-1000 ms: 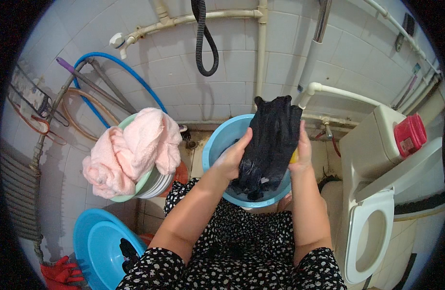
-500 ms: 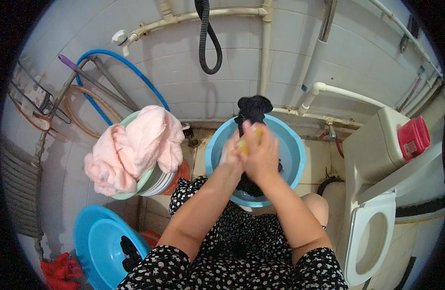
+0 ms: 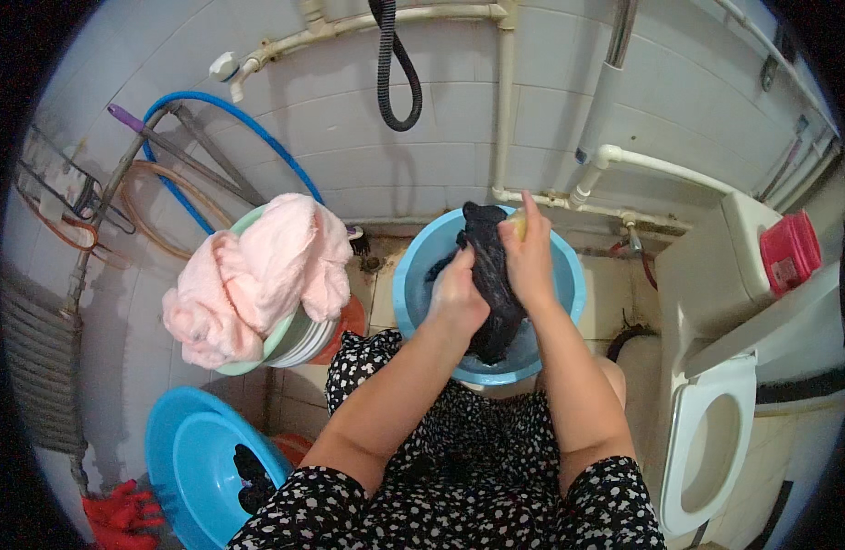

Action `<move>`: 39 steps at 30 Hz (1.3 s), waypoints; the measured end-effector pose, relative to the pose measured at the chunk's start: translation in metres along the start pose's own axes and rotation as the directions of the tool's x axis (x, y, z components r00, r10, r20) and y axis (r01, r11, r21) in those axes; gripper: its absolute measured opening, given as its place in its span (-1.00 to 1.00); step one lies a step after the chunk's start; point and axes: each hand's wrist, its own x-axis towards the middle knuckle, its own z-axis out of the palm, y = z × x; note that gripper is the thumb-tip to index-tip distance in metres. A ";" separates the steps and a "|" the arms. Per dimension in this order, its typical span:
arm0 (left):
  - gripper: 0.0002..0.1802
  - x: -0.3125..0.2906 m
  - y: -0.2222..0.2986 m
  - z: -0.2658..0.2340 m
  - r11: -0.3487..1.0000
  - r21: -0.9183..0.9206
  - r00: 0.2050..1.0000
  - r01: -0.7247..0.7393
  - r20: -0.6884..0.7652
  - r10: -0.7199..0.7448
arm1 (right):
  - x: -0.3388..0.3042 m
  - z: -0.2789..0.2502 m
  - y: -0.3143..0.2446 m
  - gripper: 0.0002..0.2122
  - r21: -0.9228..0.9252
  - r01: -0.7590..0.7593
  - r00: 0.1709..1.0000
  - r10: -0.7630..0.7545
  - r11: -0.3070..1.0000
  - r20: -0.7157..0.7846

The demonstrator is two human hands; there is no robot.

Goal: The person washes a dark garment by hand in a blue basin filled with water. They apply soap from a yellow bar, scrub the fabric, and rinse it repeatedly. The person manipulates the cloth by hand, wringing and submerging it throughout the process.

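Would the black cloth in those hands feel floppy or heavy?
The black cloth would probably flop, since it bunches and creases by the left hand. It may feel heavy for its size, because water shows in the basin under it. It might be slippery too, if the yellow thing in the right hand is soap.

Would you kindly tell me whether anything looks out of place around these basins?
Mildly, yes: a crumpled red glove lies at lower left beside a blue basin, and pink towelling overhangs a green tub. Both look untidy; the black cloth in the left hand looks ordinary.
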 end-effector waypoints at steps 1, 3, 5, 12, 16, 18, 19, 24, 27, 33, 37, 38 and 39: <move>-0.64 0.001 0.006 0.005 0.999 -0.038 0.999 0.033 0.001 -0.033 | 0.004 0.005 0.028 -0.47 0.161 -0.046 0.998 0.051 0.986 -0.029; -0.67 0.011 0.034 -0.009 0.991 -0.125 0.993 -0.057 0.098 0.070 | 0.007 -0.010 0.003 -0.48 0.494 -0.382 0.918 0.382 0.781 0.106; -0.65 0.012 0.063 -0.013 0.981 -0.136 0.972 -0.137 0.173 0.160 | 0.005 -0.032 -0.017 -0.43 0.675 -0.507 0.833 0.506 0.536 0.224; -0.67 0.006 0.075 0.010 0.893 -0.281 0.934 -0.351 -0.030 0.357 | -0.057 -0.008 -0.003 -0.41 0.366 -0.925 0.354 0.585 0.103 0.730; -0.64 -0.013 0.046 0.019 0.944 -0.257 0.963 -0.205 0.121 0.242 | -0.071 0.031 0.006 -0.59 0.237 -0.965 0.255 0.623 0.113 0.740; -0.57 -0.020 0.037 0.024 0.966 0.009 0.963 -0.259 0.074 0.257 | -0.063 0.035 0.017 -0.65 0.354 -0.932 0.318 0.649 0.078 0.691; -0.47 -0.022 0.034 0.027 0.927 0.203 0.949 -0.315 0.078 0.305 | -0.058 0.035 0.029 -0.71 0.376 -0.918 0.358 0.676 0.128 0.644; -0.09 -0.038 0.042 0.026 0.459 0.798 0.901 -0.390 0.228 0.369 | -0.030 -0.001 -0.012 -0.77 0.678 -0.728 0.593 0.595 0.107 0.543; -0.28 -0.044 0.050 0.030 0.439 0.838 0.942 -0.324 0.241 0.235 | -0.020 -0.020 -0.009 -0.79 0.773 -0.634 0.652 0.527 -0.014 0.545; -0.33 -0.012 -0.009 0.000 0.399 0.828 0.915 -0.393 0.309 0.260 | -0.035 -0.003 -0.009 -0.61 0.664 -0.506 0.842 0.481 0.550 0.244; -0.55 -0.025 0.006 0.022 0.924 0.379 0.997 -0.053 0.066 0.030 | -0.041 0.002 -0.032 -0.68 0.140 -0.388 0.921 0.377 0.911 0.102; -0.63 -0.031 0.016 0.030 0.924 0.383 0.998 -0.006 -0.062 0.032 | -0.047 0.000 -0.046 -0.68 0.040 -0.338 0.933 0.329 0.940 0.146; -0.63 -0.003 0.022 -0.012 0.967 0.229 0.993 0.113 0.012 -0.119 | -0.053 -0.002 -0.060 -0.67 -0.058 -0.277 0.939 0.283 0.959 0.195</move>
